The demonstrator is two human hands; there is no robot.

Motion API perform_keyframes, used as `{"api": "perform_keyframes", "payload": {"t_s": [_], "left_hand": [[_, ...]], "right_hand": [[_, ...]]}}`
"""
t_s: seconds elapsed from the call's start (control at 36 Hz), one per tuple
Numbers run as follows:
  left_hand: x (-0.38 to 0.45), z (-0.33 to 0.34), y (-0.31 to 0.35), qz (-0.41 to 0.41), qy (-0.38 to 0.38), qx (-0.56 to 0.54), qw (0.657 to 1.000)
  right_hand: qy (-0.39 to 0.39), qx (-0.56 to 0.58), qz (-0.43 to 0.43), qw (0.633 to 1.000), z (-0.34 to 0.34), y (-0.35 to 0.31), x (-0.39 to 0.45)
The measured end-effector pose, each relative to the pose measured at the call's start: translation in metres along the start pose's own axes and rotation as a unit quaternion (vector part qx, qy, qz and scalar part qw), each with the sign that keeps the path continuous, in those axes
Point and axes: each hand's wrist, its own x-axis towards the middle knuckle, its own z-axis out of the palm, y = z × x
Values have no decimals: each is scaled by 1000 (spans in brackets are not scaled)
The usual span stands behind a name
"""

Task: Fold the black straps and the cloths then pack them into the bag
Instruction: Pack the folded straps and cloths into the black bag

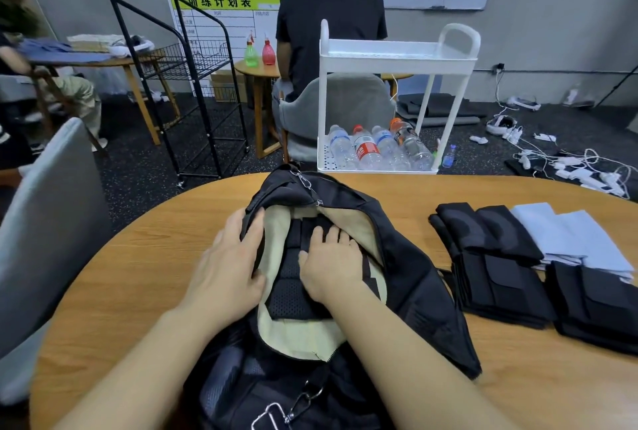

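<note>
Our left hand [230, 265] holds bag [414, 277] rim back, fingers together; right hand [331, 262], fingers slightly spread, presses black strap [293, 295] inside.

A: What colour is the bag [407, 277]?
B: Black outside, with a pale cream lining [276, 229]. The folded strap [293, 295] inside it is black with a fine perforated mesh pattern.
A: And the piles on the table [138, 257]?
B: The table is warm light-brown wood grain. The folded straps [497, 267] on it are black; the folded cloths [566, 236] are pale bluish white.
A: Anything colourful behind?
B: A white cart [397, 57] holds clear bottles, one with a red label [366, 150], one with an orange cap [395, 123]. Two spray bottles: one green [251, 53], one red [268, 51]. The wall chart's header band [224, 1] is yellow-green with black characters. The floor [138, 174] is dark and speckled.
</note>
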Motion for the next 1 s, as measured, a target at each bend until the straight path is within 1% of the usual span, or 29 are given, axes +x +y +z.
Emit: {"api": "perform_keyframes", "payload": {"t_s": [0.06,0.11,0.28,0.36,0.44,0.5,0.53,0.58,0.64,0.67,0.72,0.78,0.83,0.89,0.94,1.0], "left_hand": [[0,0,1,-3,-1,0,1000],[0,0,1,-5,-1,1,1000],[0,2,2,-8,-6,12,1000],[0,0,5,-12,-13,17,1000],[0,-3,6,-15,-19,35,999],[0,-4,8,-19,-22,43,999],[0,-5,9,-22,-25,47,998],[-1,-6,13,-31,-31,56,997],[-2,-7,16,-41,-37,63,997],[-3,-8,17,-44,-39,65,996],[-5,-8,20,-50,-41,74,995],[-7,-9,24,-59,-45,85,994],[-9,-9,27,-70,-46,91,992],[-9,-9,29,-77,-47,96,991],[-9,-7,30,-82,-48,95,991],[-8,-5,30,-85,-48,97,990]], "right_hand": [[-39,9,13,999,5,-2,-4],[-54,5,16,998,10,-1,-6],[-80,-2,21,997,14,1,-10],[-93,29,21,995,7,3,-12],[-79,66,5,995,-2,6,-21],[-42,93,-10,995,-11,11,-33],[-8,102,-20,995,-15,15,-40],[85,107,-47,989,-22,29,-57],[182,106,-71,975,-24,49,-71],[218,102,-74,968,-25,61,-78],[277,98,-56,954,-25,89,-92],[296,93,-18,950,-25,119,-107],[269,62,31,961,-22,151,-120],[204,17,77,976,-16,178,-130],[138,-21,99,985,-10,197,-136],[95,-44,100,990,-7,209,-138]]}}
